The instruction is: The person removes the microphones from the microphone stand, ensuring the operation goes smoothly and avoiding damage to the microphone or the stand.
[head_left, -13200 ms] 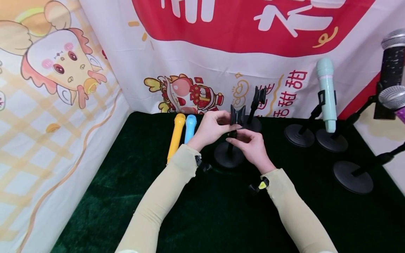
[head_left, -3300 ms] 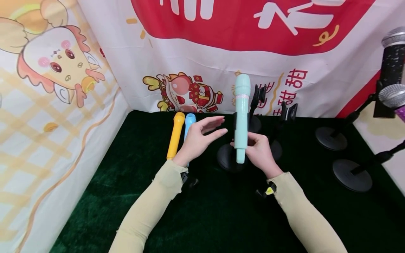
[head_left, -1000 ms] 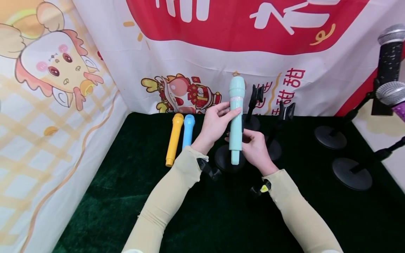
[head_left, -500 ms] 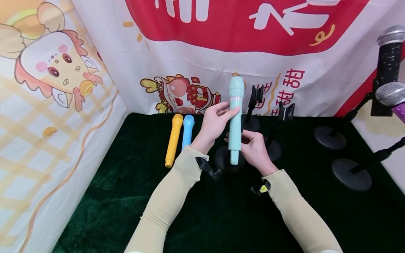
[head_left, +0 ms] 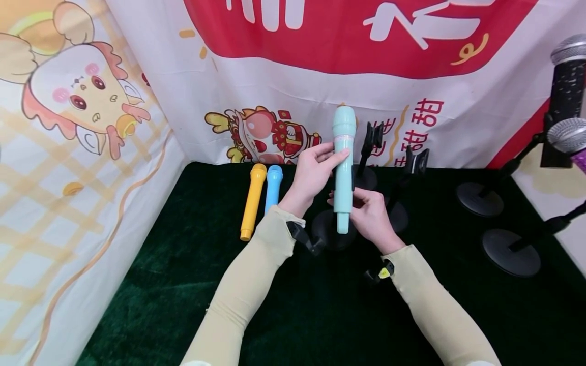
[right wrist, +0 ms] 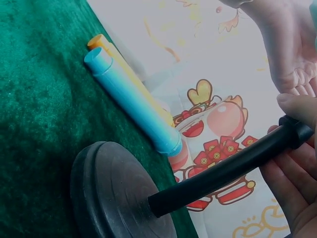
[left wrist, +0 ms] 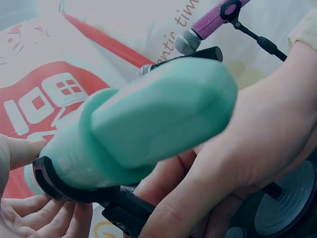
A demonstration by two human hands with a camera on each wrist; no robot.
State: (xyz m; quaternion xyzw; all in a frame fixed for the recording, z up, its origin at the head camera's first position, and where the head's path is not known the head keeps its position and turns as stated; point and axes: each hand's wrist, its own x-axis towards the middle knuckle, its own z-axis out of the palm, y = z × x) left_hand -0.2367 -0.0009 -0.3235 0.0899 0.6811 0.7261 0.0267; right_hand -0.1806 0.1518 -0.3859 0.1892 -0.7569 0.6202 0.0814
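A mint-green microphone [head_left: 344,168] stands nearly upright in the black clip [left wrist: 74,191] of a microphone stand. My left hand [head_left: 311,173] holds its upper body between thumb and fingers. Behind and below it, my right hand [head_left: 373,216] pinches the top of the stand's black stem [right wrist: 223,176], just under the clip. The stand's round base [right wrist: 119,193] rests on the green cloth. In the head view the microphone hides most of the stem and clip.
An orange microphone [head_left: 253,203] and a blue microphone [head_left: 273,185] lie left of my hands. Two stands with bare clips [head_left: 416,161] stand behind and right. Farther right, stands carry a black microphone [head_left: 566,96] and a purple one [head_left: 579,158]. A printed curtain [head_left: 284,91] hangs behind.
The mint-green microphone has gone from a right-hand stand to the middle one, where both hands earlier held the bare stand. My left hand, apart 3.3 seconds ago, now holds the microphone; lately little moves.
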